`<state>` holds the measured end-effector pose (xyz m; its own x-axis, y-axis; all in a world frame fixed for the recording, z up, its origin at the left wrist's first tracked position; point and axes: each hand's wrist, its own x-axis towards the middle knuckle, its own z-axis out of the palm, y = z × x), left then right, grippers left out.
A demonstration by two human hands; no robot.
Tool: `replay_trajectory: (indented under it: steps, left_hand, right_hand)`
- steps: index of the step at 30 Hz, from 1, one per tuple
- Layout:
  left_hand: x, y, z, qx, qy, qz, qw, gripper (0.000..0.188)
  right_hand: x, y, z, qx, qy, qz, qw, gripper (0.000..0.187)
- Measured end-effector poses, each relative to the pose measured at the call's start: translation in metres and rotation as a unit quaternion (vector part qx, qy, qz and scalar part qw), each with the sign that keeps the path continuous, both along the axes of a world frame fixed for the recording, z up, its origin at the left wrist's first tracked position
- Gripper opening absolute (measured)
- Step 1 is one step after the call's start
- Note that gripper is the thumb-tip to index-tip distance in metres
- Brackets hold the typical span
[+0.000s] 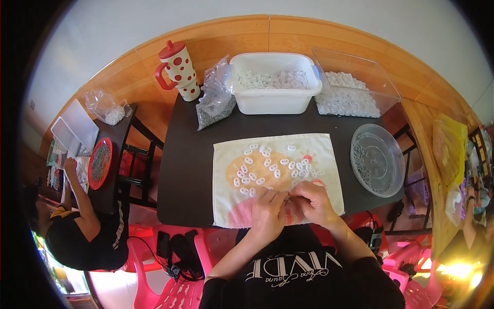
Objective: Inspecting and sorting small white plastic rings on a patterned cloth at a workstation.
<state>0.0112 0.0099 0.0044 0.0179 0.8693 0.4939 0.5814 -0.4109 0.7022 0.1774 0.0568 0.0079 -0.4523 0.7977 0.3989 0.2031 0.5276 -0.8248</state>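
My left hand [268, 211] and my right hand [314, 202] meet over the near edge of a cream towel [329, 154] with a coloured print. Both have their fingers pinched together at one spot, and whatever is between them is too small and covered to make out. Just beyond my hands, several small white oval plastic pieces [274, 167] lie scattered on the towel, with dark marks like holes. To the right stands a round clear plastic dish [383, 177] with small grey metal parts along its left side.
Along the back are a spotted tumbler [178, 72], a bag of grey parts [208, 116], a white tub [275, 103] and a clear box [381, 85] of white pieces. Another person [85, 237] works at a left table with a red tray [108, 164]. Pink chairs [175, 293] stand nearby.
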Motion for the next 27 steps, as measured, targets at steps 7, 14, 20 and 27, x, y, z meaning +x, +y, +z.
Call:
replay_trajectory:
  steps: [7, 14, 20, 27]
  left_hand:
    - [0.000, 0.001, -0.002, 0.010, 0.030, 0.016, 0.999, 0.023]
    - [-0.003, 0.001, -0.002, 0.013, 0.037, -0.008, 0.999, 0.025]
    - [-0.005, -0.002, 0.002, 0.034, 0.064, -0.031, 0.997, 0.025]
    - [-0.009, -0.003, 0.001, 0.082, 0.090, -0.068, 0.990, 0.026]
  right_hand:
    - [0.000, 0.001, -0.011, 0.088, -0.034, -0.008, 0.996, 0.025]
    - [0.002, 0.000, -0.010, 0.126, -0.062, -0.010, 0.990, 0.021]
    - [0.002, -0.004, -0.009, 0.212, -0.111, -0.005, 0.971, 0.018]
    - [0.005, -0.008, -0.008, 0.224, -0.136, 0.028, 0.965, 0.019]
